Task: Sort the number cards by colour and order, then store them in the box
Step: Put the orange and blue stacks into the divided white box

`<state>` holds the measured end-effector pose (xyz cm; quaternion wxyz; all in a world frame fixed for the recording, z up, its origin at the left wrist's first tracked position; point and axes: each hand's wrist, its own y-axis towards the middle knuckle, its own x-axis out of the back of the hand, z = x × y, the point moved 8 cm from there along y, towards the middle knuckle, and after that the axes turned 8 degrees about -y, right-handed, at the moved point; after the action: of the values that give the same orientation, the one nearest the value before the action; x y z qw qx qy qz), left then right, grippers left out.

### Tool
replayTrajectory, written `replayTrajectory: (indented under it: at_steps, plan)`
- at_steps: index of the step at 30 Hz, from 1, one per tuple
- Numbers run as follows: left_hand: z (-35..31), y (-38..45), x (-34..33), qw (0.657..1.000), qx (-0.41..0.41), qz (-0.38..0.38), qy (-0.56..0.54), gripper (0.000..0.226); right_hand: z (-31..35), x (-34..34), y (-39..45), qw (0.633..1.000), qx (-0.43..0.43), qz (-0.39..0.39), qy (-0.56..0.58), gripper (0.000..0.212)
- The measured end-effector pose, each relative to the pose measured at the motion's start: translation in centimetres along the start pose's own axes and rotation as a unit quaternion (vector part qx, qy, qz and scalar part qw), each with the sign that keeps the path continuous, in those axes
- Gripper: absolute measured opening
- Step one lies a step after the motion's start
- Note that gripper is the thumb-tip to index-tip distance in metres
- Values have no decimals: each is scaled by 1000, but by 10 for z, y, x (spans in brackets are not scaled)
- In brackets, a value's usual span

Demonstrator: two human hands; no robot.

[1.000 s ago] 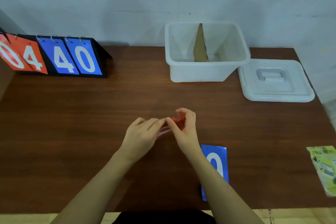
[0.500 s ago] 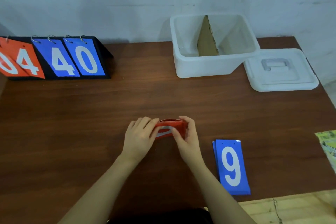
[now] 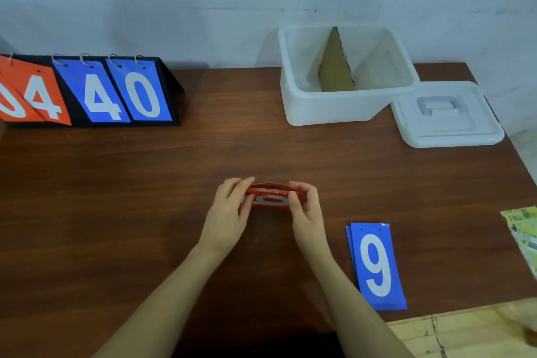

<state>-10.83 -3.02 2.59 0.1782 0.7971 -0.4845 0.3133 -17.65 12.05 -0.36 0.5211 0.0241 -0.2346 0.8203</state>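
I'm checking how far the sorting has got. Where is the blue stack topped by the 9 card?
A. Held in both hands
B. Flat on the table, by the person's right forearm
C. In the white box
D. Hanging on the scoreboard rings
B: the blue stack lies flat on the table, while both hands hold the red cards and the box holds only its cardboard divider.

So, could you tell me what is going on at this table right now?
A person is squaring up a stack of red number cards, gripping it by its ends with the left hand and the right hand above the brown table. A blue stack with a 9 on top lies to the right. The white box, split by a cardboard divider, holds no cards yet; its lid sits beside it.
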Motion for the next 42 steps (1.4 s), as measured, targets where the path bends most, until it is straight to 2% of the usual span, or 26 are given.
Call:
replayTrajectory:
  at_steps: [3,6,9,13,18,22,27,30,33,35,38,40,42]
  plan:
    - [5,-4,0,999,36,-17,-18,41,5,-3,3,999,0,-21,-30,20]
    - [12,-5,0,999,42,-20,-16,37,2,-5,3,1000,0,16,-21,26]
    - [12,-4,2,1000,10,-12,-5,37,-3,0,0,999,8,25,-39,32]
    - [4,-3,2,997,-61,-10,48,34,-7,11,-2,990,20,-58,-128,20]
    - [-2,4,5,990,-105,-16,95,32,-7,8,8,990,-21,-88,-108,23]
    - [-7,8,9,985,-136,12,108,37,12,14,10,990,-4,-53,-128,20]
    - [-43,9,10,970,-220,62,80,56,61,21,3,974,120,26,-189,20]
    - [-68,13,12,970,-229,75,40,54,84,32,5,967,158,28,-196,21]
    - [-79,22,13,983,-163,73,-43,51,97,45,11,972,167,9,-166,25]
    - [-85,29,16,986,-113,49,-111,50,100,56,18,973,175,-15,-152,34]
    - [-102,43,24,975,-78,-23,-205,41,99,74,35,987,135,-18,-86,46]
    - [-117,59,26,966,-75,-46,-243,39,111,86,47,990,132,-18,-51,47]
    - [-134,78,26,958,-70,-47,-273,42,132,102,60,984,166,-43,-50,43]
